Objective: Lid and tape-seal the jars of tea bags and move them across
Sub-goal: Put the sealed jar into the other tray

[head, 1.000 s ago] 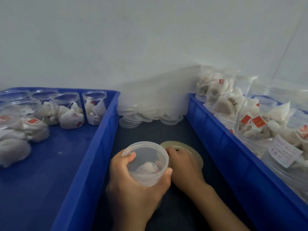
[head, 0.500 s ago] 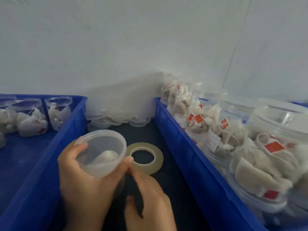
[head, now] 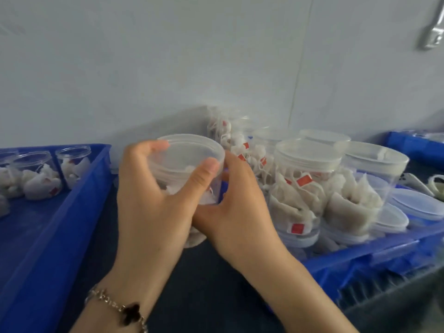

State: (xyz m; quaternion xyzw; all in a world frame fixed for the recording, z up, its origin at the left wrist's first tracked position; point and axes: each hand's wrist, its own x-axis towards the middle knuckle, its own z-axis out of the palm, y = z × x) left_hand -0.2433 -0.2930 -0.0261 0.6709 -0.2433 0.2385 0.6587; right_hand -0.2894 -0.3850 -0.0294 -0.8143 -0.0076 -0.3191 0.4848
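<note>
Head view: left hand (head: 153, 212) grips the clear round plastic jar (head: 189, 169) at its translucent lid, thumb on the rim. Right hand (head: 237, 212) cups the jar wall from behind. The jar is held above the dark surface between two blue plastic crates (head: 60, 227).

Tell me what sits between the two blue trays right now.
In the head view, between the left blue tray and the right blue tray both hands, left hand and right hand, grip a lidded jar above a dark surface.
</note>
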